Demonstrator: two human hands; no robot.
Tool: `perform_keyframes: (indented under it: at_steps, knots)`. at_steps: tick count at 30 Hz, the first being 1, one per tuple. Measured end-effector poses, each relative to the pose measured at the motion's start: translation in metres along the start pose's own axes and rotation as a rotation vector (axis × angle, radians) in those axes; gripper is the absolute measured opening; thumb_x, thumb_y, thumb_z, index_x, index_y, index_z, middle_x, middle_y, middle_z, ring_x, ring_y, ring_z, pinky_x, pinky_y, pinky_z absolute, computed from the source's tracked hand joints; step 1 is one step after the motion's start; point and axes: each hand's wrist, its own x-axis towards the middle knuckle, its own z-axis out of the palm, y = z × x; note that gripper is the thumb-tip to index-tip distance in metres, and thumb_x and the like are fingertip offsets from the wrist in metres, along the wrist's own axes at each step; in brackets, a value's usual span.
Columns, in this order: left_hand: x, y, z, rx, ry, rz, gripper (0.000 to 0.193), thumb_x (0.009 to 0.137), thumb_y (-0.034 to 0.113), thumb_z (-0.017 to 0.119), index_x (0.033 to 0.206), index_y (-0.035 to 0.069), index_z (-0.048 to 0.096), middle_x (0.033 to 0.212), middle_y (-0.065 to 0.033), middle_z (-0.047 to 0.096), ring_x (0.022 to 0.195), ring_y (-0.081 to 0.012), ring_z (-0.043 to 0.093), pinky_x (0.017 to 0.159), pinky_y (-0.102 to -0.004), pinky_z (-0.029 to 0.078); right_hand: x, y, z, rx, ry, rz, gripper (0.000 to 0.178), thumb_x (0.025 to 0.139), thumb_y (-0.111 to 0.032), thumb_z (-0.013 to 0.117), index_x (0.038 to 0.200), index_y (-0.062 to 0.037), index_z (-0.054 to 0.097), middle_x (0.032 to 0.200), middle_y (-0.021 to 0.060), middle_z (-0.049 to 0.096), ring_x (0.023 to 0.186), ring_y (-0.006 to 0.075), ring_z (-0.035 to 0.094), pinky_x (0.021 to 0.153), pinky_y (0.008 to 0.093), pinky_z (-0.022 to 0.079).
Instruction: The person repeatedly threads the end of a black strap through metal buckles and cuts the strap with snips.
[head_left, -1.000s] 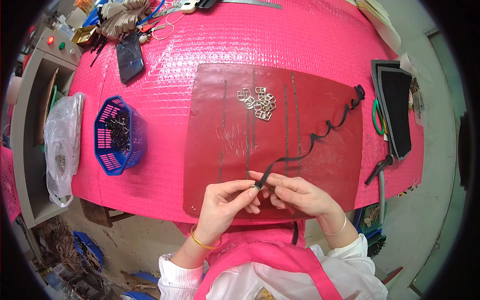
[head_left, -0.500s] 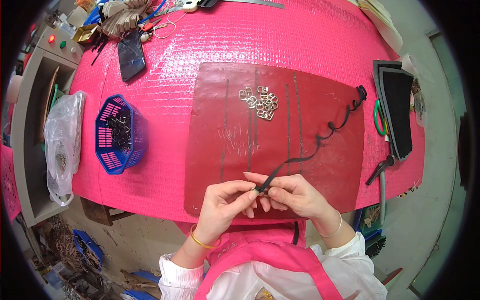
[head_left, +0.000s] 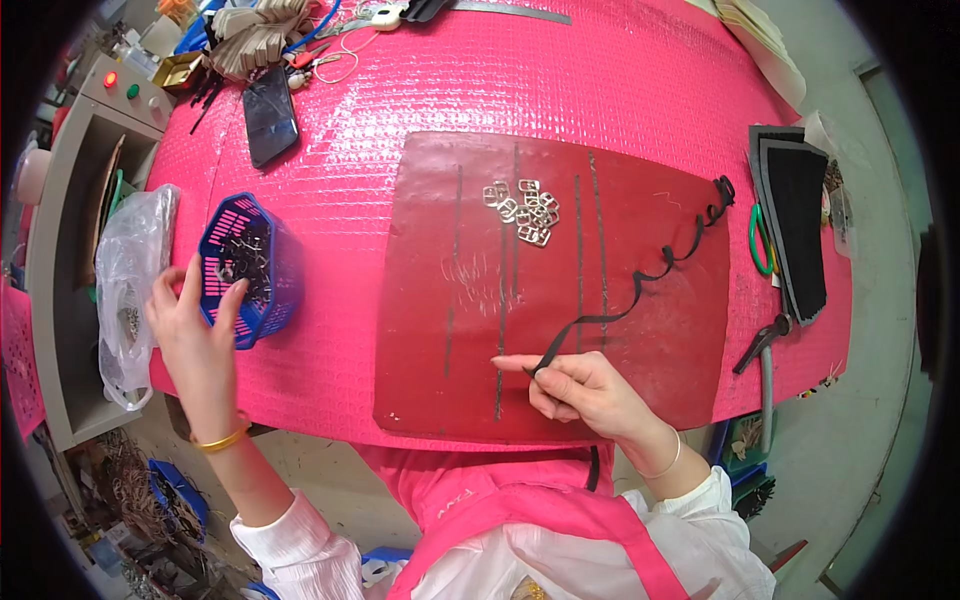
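My left hand (head_left: 195, 325) is at the near left rim of a blue plastic basket (head_left: 283, 285), thumb and fingers apart, with nothing visible between them. Inside the basket lies a pile of small black pieces with shiny metal bits (head_left: 247, 262). My right hand (head_left: 592, 392) pinches the end of a thin black strap (head_left: 590, 320) over the front of a dark red mat (head_left: 430, 300), index finger stretched to the left. From there the strap curls away to a coiled far right end. A cluster of small silver buckles (head_left: 530, 215) lies on the mat's far half.
A black phone (head_left: 270, 118) and a bundle of pale strips (head_left: 258, 40) lie at the far left. On the right are black sheets (head_left: 795, 225), green-handled scissors (head_left: 762, 240) and a dark-handled tool (head_left: 762, 342). A clear plastic bag (head_left: 135, 290) hangs beside the basket.
My left hand has left the strap end and moved left to the blue basket, its fingers opening. My right hand stays near the same place, still pinching the strap.
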Motion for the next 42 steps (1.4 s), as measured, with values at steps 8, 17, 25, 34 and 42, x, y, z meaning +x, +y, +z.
perform_keyframes:
  at_steps: [8, 17, 25, 34, 42]
  knots:
    - [-0.049, 0.110, 0.083, -1.118, -1.132, -0.097, 0.014, 0.076, 0.010, 0.063, 0.086, -0.001, 0.062, 0.073, -0.0091, 0.061, 0.067, -0.0144, 0.057, 0.061, -0.0243, 0.044, 0.004, 0.014, 0.003, -0.162, 0.071, -0.015, 0.028, 0.087, -0.022, 0.053, 0.108, -0.0039, 0.058, 0.062, -0.0016, 0.046, 0.055, 0.0049, 0.038, 0.048, 0.0222, 0.032]
    - [-0.044, 0.119, 0.071, -0.634, -0.574, 0.583, 0.011, 0.068, 0.008, 0.067, 0.071, 0.002, 0.058, 0.062, -0.0102, 0.055, 0.057, -0.0249, 0.053, 0.053, -0.0340, 0.044, 0.006, -0.006, -0.015, -0.492, 0.388, -0.382, 0.016, 0.076, -0.006, 0.064, 0.091, -0.0023, 0.061, 0.072, 0.0014, 0.052, 0.057, 0.0041, 0.042, 0.048, 0.0194, 0.032]
    - [0.001, 0.134, 0.155, -0.458, -0.032, 0.253, 0.011, 0.071, 0.006, 0.064, 0.076, 0.001, 0.055, 0.068, -0.0073, 0.051, 0.057, -0.0190, 0.050, 0.053, -0.0298, 0.040, 0.002, 0.004, -0.017, -0.357, 0.450, -0.394, 0.007, 0.079, -0.007, 0.060, 0.081, -0.0004, 0.060, 0.073, 0.0018, 0.054, 0.062, 0.0054, 0.046, 0.052, 0.0196, 0.034]
    - [-0.013, 0.127, 0.123, -1.091, -0.477, -0.037, 0.013, 0.075, 0.005, 0.064, 0.080, -0.001, 0.054, 0.075, -0.0071, 0.061, 0.064, -0.0143, 0.058, 0.056, -0.0243, 0.045, 0.000, -0.008, -0.025, -0.118, 0.475, -0.375, 0.009, 0.084, -0.009, 0.056, 0.085, 0.0004, 0.057, 0.071, -0.0038, 0.050, 0.062, 0.0014, 0.041, 0.053, 0.0171, 0.031]
    - [-0.056, 0.114, 0.081, -1.720, -0.902, -0.493, 0.016, 0.080, 0.001, 0.059, 0.094, -0.004, 0.059, 0.081, -0.0116, 0.062, 0.071, -0.0171, 0.061, 0.063, -0.0251, 0.051, 0.007, -0.019, -0.030, 0.275, 0.220, -0.185, 0.014, 0.084, -0.015, 0.057, 0.087, -0.0019, 0.056, 0.056, -0.0057, 0.041, 0.043, 0.0017, 0.030, 0.040, 0.0186, 0.022]
